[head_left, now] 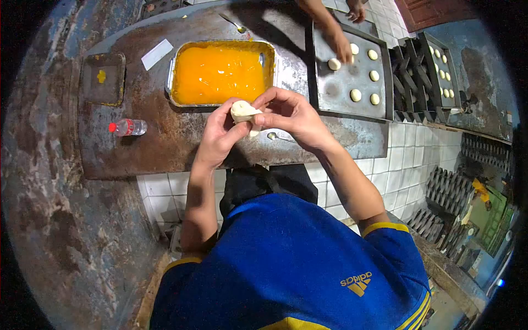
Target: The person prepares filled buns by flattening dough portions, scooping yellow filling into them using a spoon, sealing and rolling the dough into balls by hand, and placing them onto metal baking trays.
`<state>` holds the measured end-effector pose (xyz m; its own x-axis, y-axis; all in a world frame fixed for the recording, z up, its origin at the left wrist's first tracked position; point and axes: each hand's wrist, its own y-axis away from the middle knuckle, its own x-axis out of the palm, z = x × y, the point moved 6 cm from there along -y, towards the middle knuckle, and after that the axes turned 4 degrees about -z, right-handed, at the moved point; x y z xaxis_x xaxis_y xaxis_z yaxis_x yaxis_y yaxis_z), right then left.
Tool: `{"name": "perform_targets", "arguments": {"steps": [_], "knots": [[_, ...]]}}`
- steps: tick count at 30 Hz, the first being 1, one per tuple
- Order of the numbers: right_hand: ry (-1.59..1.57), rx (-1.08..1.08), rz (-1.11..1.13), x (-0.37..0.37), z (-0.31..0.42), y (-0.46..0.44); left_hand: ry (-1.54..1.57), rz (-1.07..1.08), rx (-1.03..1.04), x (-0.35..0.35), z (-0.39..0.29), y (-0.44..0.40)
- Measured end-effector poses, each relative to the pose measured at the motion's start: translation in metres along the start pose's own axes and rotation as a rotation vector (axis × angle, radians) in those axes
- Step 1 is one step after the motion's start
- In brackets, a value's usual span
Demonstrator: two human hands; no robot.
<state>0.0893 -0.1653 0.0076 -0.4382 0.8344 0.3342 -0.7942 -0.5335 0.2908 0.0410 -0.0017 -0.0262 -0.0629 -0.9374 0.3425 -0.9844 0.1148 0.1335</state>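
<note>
A pale piece of dough (242,111) is held up between both hands, over the near edge of the metal table. My left hand (219,135) is closed around its left side, thumb across the front. With thumb and fingers my right hand (289,118) pinches the dough's right edge. Just beyond the hands sits a foil-like rectangular tray (170,82) filled with a glossy orange-yellow filling (217,74). Below my right hand a spoon (273,136) lies partly hidden on the table.
At the right, another person's hand (344,50) reaches over a baking tray (335,103) with several dough balls (356,95). Stacked trays (410,82) stand farther right. A red-capped bottle (129,127), a small stained tray (91,88), a white card (157,54) and another spoon (240,28) lie on the table.
</note>
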Motion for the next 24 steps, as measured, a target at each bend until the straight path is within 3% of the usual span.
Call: {"name": "perform_targets", "arguments": {"steps": [4, 9, 10, 11, 12, 14, 19, 21, 24], "knots": [[0.019, -0.011, -0.042, 0.004, 0.016, 0.003, 0.141, 0.014, -0.017, 0.011, -0.016, 0.005], [0.182, 0.023, 0.016, 0.009, 0.040, 0.012, 0.066, -0.082, -0.024, 0.016, -0.021, 0.002], [0.500, -0.311, 0.070, 0.014, 0.055, 0.014, 0.113, -0.108, -0.028, 0.016, -0.021, 0.001], [0.503, -0.314, 0.072, 0.018, 0.060, 0.017, 0.113, -0.109, -0.023, 0.018, -0.020, 0.000], [0.853, -0.492, 0.014, 0.034, 0.079, 0.027, 0.109, -0.101, -0.011, 0.020, -0.020, 0.000], [1.254, -0.657, 0.000, 0.054, 0.086, 0.034, 0.136, -0.058, -0.061, 0.030, -0.021, 0.001], [1.093, -0.680, 0.048, 0.042, 0.091, 0.020, 0.181, -0.158, -0.124, 0.027, -0.022, -0.006], [0.885, -0.566, 0.014, 0.031, 0.090, 0.018, 0.342, -0.018, -0.193, 0.027, -0.027, -0.006], [0.872, -0.513, -0.055, 0.023, 0.096, 0.021, 0.289, 0.052, -0.171, 0.023, -0.021, -0.003]]}}
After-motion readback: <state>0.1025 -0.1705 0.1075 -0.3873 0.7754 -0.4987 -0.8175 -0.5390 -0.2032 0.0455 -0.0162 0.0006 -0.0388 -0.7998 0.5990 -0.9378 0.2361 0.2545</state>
